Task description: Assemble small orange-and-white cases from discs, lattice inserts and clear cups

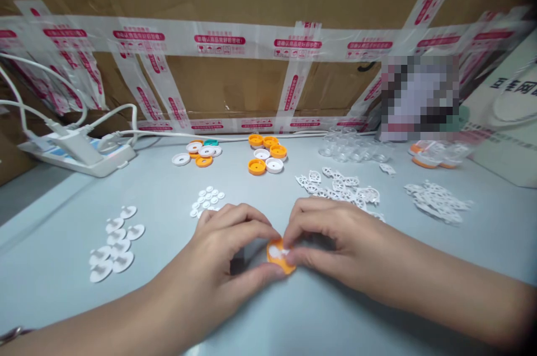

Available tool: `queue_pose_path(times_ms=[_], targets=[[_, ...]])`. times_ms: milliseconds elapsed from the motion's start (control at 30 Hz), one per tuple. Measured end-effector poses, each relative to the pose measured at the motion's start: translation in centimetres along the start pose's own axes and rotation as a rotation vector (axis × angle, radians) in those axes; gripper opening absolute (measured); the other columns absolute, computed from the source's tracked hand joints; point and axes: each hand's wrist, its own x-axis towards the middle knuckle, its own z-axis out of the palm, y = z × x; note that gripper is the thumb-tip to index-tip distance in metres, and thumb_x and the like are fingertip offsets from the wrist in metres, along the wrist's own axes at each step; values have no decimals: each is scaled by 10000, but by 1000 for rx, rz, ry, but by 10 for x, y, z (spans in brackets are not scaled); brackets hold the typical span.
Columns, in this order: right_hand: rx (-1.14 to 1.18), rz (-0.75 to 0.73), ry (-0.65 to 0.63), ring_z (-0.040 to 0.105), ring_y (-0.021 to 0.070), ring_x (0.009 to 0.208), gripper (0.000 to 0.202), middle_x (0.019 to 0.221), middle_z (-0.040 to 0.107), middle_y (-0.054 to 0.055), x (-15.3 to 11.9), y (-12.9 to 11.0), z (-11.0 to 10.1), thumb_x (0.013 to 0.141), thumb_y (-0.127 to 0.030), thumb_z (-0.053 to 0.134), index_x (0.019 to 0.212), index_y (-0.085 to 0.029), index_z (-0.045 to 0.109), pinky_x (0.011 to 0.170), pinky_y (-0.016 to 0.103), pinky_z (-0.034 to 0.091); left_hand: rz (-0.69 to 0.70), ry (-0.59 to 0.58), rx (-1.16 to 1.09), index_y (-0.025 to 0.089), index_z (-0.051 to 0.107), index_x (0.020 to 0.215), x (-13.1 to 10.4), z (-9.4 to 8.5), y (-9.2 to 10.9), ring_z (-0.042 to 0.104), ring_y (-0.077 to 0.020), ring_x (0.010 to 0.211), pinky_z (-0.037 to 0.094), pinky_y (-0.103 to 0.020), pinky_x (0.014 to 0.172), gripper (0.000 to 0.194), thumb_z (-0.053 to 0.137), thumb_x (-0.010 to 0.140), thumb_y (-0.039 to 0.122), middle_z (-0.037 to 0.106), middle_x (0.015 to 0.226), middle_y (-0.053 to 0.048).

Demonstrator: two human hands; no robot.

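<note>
One round orange plastic piece (289, 269) with white parts (274, 251) inside, front centre of the pale blue-grey desk (356, 322); left hand (222, 261) clamped on its rim between thumb and fingers, right hand (335, 233) pinched at its right side. Behind: small white round plastic pieces (208, 197), white openwork plastic parts (344, 194), orange and white shallow plastic cups (257, 166). Far left: white stemmed plastic discs (123, 262).

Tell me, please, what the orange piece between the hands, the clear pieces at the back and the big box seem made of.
Orange piece: probably smooth plastic, given its even colour, though blurred.
Clear pieces: likely glossy transparent plastic; they look see-through.
Box: matte brown cardboard, judging by its creases.
</note>
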Motion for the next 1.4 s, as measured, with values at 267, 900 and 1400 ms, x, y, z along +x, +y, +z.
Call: queue_pose_path(times_ms=[267,900,1400], targets=[[-256,151,-233,568,141,706,119,733,629,4,13,-22,-15,738,-203,523,749,-213,641,601,226,383,-8,-8,28,295,598,956,-1,0,2,526,-180,932,355,-325,804,184,580,790,372,596,1013,0],[-97,40,-175,502,74,554,45,640,594,-35,12,-15,-15,686,-215,575,716,-194,601,487,169,352,133,157,192,276,629,959,-5,2,4,528,-174,920,318,-324,774,161,566,812,291,608,997,-8],[64,100,-59,563,94,649,151,719,636,4,21,0,-37,776,-291,537,784,-167,623,570,189,432,212,243,264,321,658,900,-9,-1,3,544,-151,929,278,-333,818,149,532,849,260,639,1006,26]])
